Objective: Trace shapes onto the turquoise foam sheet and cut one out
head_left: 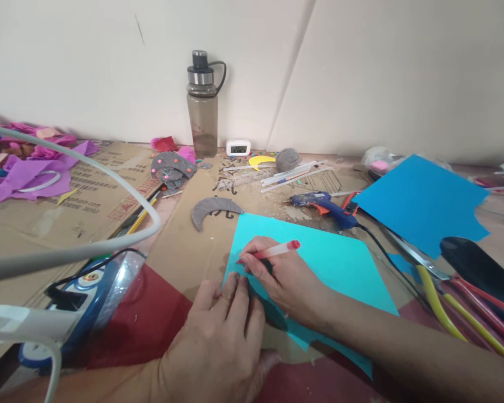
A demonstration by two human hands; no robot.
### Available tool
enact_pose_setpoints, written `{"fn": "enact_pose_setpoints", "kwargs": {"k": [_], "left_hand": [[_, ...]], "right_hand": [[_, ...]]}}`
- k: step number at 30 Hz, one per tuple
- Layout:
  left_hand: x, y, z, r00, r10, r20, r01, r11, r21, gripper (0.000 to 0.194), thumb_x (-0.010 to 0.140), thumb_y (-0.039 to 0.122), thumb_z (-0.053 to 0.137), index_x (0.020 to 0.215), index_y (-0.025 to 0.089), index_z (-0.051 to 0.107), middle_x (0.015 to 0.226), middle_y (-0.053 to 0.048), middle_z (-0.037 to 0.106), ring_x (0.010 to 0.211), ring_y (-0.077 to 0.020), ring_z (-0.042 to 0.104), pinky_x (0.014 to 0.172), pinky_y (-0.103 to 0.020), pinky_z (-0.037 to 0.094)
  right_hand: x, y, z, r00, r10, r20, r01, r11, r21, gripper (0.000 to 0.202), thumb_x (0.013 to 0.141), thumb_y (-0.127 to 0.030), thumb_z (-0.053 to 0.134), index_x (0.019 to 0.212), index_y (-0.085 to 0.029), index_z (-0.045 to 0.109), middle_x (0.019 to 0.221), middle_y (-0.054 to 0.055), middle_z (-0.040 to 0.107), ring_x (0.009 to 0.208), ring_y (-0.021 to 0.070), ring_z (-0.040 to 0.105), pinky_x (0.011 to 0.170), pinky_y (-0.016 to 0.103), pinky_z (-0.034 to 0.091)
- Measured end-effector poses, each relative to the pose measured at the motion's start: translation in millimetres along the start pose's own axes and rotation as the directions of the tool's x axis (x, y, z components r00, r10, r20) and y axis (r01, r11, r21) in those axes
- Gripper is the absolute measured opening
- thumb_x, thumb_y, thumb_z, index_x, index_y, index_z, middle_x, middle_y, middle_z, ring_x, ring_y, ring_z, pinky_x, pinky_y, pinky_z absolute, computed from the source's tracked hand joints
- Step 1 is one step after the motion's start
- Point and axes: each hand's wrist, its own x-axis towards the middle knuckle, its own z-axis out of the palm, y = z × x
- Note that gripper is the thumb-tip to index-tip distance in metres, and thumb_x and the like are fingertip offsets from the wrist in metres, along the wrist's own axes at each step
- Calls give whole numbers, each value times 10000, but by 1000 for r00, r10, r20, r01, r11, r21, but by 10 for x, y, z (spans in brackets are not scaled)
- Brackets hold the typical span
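Turquoise paper (344,257) lies on the cardboard (178,240); the right hand (292,282) grips a red pen (279,249) near the paper's left edge. The left hand (218,338), open and palm down, rests across that edge; firm pressure there should steady the stroke.

Cardboard (176,246) lies on a pinkish surface (499,202) — a table, probably.

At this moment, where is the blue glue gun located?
In the head view, the glue gun lies right of centre, just beyond the far edge of the turquoise sheet, beside the left corner of the blue sheet.
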Motion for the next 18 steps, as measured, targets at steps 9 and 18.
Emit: {"fn": "enact_pose_setpoints", "kwargs": {"k": [9,18], "left_hand": [[0,-3,4,1000,14,10,-14,1000,0,476,898,505,406,1099,127,615,1156,-150,641,1094,-333,552,866,-489,331],[2,-4,-6,1000,16,11,-16,1000,-6,467,897,504,412,1090,134,623,1137,-143,650,1079,-328,561,883,-491,327]], "right_hand": [[17,-11,23,1000,-14,-8,14,1000,-3,237,954,-246,386,795,-189,552,764,27,608,733,152,550,684,282,420],[29,-26,29,1000,-8,10,8,1000,0,241,957,-263,386,806,-187,558,759,25,613,728,151,548,678,284,415]]}}
